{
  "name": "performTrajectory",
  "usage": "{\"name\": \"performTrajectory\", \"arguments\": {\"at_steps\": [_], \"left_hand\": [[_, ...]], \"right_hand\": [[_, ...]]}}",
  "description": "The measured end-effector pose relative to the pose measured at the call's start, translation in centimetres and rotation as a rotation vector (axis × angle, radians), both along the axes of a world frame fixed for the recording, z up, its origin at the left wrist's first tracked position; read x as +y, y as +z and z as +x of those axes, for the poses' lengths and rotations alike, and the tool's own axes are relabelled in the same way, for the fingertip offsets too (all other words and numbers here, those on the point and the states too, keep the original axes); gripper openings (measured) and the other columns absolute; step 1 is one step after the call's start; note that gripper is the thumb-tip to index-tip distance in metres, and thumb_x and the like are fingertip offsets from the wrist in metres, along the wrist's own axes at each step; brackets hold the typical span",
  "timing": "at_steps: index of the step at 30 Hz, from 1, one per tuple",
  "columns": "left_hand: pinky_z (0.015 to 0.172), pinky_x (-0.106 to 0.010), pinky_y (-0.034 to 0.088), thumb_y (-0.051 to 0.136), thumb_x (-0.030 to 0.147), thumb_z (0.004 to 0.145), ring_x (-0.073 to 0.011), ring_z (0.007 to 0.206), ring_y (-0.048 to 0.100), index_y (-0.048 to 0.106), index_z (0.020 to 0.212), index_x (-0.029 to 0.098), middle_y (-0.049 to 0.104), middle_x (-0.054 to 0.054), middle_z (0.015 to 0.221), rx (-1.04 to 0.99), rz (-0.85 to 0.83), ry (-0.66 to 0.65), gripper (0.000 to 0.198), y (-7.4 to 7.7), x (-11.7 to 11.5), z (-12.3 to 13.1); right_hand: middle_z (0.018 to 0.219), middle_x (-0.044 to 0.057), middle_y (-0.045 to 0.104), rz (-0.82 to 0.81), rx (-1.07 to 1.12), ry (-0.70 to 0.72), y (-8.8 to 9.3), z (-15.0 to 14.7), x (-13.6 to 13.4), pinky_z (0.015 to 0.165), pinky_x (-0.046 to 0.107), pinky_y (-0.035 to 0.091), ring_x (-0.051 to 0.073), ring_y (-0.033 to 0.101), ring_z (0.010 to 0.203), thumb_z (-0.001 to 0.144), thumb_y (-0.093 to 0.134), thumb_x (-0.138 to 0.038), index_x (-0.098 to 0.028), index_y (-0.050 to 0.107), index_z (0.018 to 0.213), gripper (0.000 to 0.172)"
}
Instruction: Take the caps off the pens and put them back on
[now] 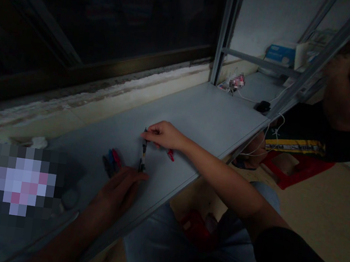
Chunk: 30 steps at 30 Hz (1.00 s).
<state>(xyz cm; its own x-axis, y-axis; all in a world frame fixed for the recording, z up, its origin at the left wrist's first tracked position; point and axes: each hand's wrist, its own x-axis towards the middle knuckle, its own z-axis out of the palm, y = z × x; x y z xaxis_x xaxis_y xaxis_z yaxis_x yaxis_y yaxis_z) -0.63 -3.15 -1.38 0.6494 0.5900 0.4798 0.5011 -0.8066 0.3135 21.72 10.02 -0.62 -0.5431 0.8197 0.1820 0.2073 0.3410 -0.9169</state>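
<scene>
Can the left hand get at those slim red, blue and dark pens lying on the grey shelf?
Probably yes. The left hand lies right beside the slim red, blue and dark pens on the grey shelf, and nothing appears to stand between them. The right hand is farther off, not in the way.
</scene>
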Motion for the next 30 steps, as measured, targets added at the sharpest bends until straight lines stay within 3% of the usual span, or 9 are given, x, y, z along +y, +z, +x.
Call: {"name": "performTrajectory", "arguments": {"at_steps": [7, 15, 20, 24, 30], "left_hand": [[0.086, -0.024, 0.055, 0.048, 0.015, 0.108, -0.0148, 0.094, 0.070, 0.061, 0.120, 0.023, 0.068, -0.004, 0.103, 0.024, -0.072, 0.005, 0.020, -0.43, 0.18, 0.03], [0.083, -0.024, 0.055, 0.043, 0.014, 0.108, -0.0148, 0.089, 0.070, 0.063, 0.116, 0.023, 0.069, -0.004, 0.100, 0.037, -0.071, -0.013, 0.023, -0.57, 0.38, -0.17], [0.088, -0.028, 0.056, 0.050, 0.022, 0.108, -0.0176, 0.095, 0.070, 0.062, 0.125, 0.025, 0.070, -0.004, 0.104, 0.076, -0.086, -0.057, 0.021, -0.29, 0.24, 0.24], [0.092, -0.033, 0.058, 0.054, 0.026, 0.107, -0.0203, 0.100, 0.070, 0.058, 0.136, 0.022, 0.071, -0.007, 0.111, 0.106, -0.028, -0.016, 0.029, -0.33, 0.35, 0.39], [0.095, -0.039, 0.058, 0.053, 0.018, 0.106, -0.0218, 0.100, 0.068, 0.067, 0.125, 0.018, 0.074, -0.008, 0.105, 0.144, 0.122, -0.035, 0.024, -0.71, 0.86, 0.57]], "right_hand": [[0.049, -0.006, 0.052, 0.015, -0.036, 0.015, 0.22, 0.10, -0.18, 0.054, 0.022, 0.032, 0.006, 0.040, 0.048, 0.099, 0.061, -0.045, -0.018, 0.049, 0.063, 0.047], [0.046, -0.008, 0.050, -0.035, -0.072, 0.027, 0.66, 0.01, -0.36, 0.053, 0.021, 0.032, 0.004, 0.039, 0.045, 0.101, 0.062, -0.030, -0.015, 0.055, 0.068, 0.037], [0.047, -0.007, 0.051, -0.029, -0.090, 0.041, 0.89, 0.23, -0.52, 0.054, 0.022, 0.033, 0.004, 0.039, 0.046, 0.102, 0.059, -0.031, -0.015, 0.054, 0.066, 0.040], [0.047, -0.007, 0.051, -0.040, -0.081, 0.067, 0.72, 0.24, -0.55, 0.054, 0.022, 0.033, 0.004, 0.040, 0.046, 0.100, 0.061, -0.031, -0.016, 0.052, 0.065, 0.040], [0.048, -0.007, 0.051, -0.041, -0.066, 0.040, 0.31, 0.17, -0.60, 0.055, 0.023, 0.034, 0.005, 0.041, 0.047, 0.100, 0.059, -0.034, -0.017, 0.050, 0.064, 0.041]]}}
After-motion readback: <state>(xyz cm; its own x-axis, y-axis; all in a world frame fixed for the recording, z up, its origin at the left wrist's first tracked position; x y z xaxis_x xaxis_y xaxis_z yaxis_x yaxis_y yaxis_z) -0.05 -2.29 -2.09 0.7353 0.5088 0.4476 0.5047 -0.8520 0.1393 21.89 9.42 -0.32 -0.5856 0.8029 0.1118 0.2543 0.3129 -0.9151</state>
